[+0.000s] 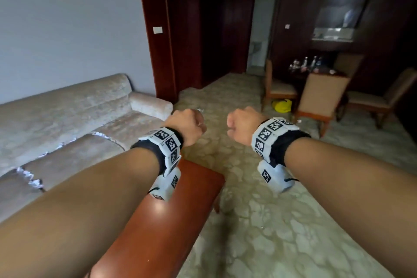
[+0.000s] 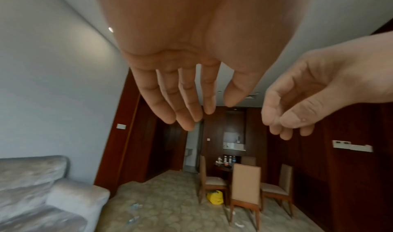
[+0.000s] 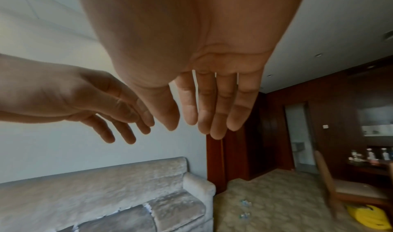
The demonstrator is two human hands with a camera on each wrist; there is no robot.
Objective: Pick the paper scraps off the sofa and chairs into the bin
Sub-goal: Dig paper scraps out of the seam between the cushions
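Observation:
White paper scraps (image 1: 102, 135) lie along the seams of the beige sofa (image 1: 67, 108), with more at its near cushion (image 1: 30, 179); the right wrist view shows scraps (image 3: 146, 207) in a cushion gap. Both hands hover in the air above the floor, right of the sofa. My left hand (image 1: 188, 127) holds nothing, and its fingers (image 2: 187, 123) hang straight and relaxed. My right hand (image 1: 242, 125) is likewise empty, with loose fingers (image 3: 212, 131). A yellow bag or bin (image 1: 282, 106) sits on the floor under the chairs (image 1: 322, 97); I cannot tell which it is.
A red-brown wooden table (image 1: 169, 221) stands below my left forearm, beside the sofa. Small scraps (image 2: 136, 206) lie on the patterned carpet past the sofa arm. Behind the three chairs stands a dark table with bottles (image 1: 304, 63). A dark doorway opens at the back.

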